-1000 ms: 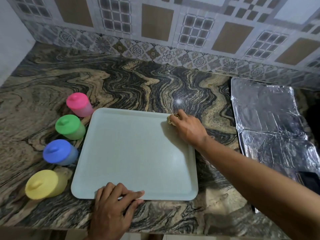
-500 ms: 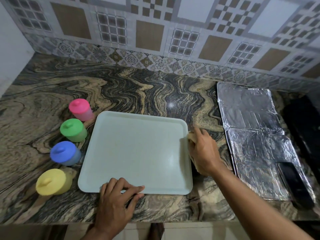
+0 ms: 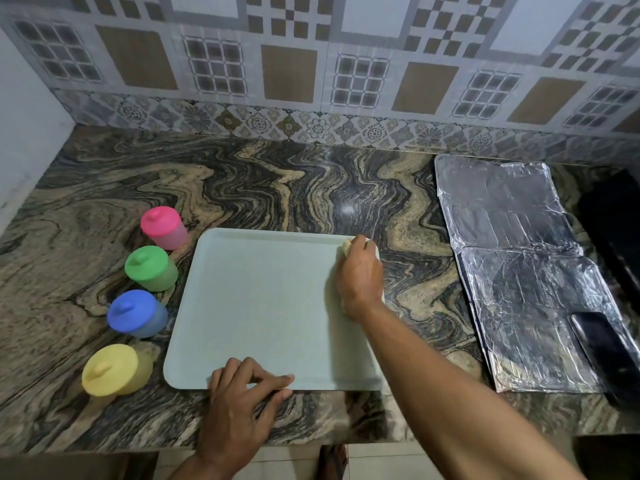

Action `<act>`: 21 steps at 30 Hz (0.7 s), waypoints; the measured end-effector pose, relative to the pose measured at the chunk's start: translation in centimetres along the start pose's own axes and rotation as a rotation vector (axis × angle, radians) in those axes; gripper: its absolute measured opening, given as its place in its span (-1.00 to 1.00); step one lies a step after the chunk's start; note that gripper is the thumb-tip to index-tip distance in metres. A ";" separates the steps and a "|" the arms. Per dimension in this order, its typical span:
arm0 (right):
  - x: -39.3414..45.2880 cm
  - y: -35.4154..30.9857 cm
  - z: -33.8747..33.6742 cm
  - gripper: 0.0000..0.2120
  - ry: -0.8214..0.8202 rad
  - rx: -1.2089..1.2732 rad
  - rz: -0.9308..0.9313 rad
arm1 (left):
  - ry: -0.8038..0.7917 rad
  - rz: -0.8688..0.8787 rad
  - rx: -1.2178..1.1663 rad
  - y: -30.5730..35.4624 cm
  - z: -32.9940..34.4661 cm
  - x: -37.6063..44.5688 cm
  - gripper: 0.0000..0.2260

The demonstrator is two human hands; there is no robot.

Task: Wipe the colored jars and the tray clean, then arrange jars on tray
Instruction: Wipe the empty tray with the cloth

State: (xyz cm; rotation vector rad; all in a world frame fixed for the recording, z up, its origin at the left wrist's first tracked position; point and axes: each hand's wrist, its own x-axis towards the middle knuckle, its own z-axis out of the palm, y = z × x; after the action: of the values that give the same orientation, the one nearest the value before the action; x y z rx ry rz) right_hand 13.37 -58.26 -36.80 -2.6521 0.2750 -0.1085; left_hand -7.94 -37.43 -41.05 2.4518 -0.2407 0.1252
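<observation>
A pale green tray (image 3: pixel 263 306) lies flat on the marble counter. My right hand (image 3: pixel 360 275) presses a small yellowish cloth (image 3: pixel 347 247) onto the tray's far right corner, fingers closed over it. My left hand (image 3: pixel 242 400) rests flat on the tray's near edge, fingers spread, holding it down. To the left of the tray several lidded jars stand in a row: pink (image 3: pixel 162 227) farthest, then green (image 3: pixel 149 268), blue (image 3: pixel 135 313) and yellow (image 3: pixel 112 369) nearest.
A sheet of crinkled foil (image 3: pixel 512 258) covers the counter to the right, with a black phone (image 3: pixel 604 344) on its near right corner. A dark object (image 3: pixel 620 230) sits at the far right edge. A tiled wall runs behind; the counter's front edge is close.
My right hand with the cloth went from the tray's far right corner down its right edge and is back at the far right corner. The left hand stayed on the near edge.
</observation>
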 end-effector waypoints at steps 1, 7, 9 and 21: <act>-0.6 -0.8 0.6 -0.82 -0.005 0.026 -0.031 | -0.003 0.002 -0.002 0.0 0.0 0.0 -0.79; -5.0 -6.4 4.6 -0.77 -0.222 0.115 -0.359 | -0.029 -0.010 0.051 0.0 0.1 0.0 -0.86; -5.0 -6.7 4.2 -0.76 -0.306 0.087 -0.405 | -0.022 -0.021 0.065 0.1 0.1 0.1 -0.87; -5.8 7.2 -7.5 -0.74 -0.013 0.082 -0.137 | 0.017 -0.042 0.020 0.5 0.0 0.0 -0.78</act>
State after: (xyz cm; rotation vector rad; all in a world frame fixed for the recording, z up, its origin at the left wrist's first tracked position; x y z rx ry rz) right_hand 5.52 -66.66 -33.68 -2.5872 0.0830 -0.1434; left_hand -8.03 -37.83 -40.80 2.4735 -0.1806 0.1305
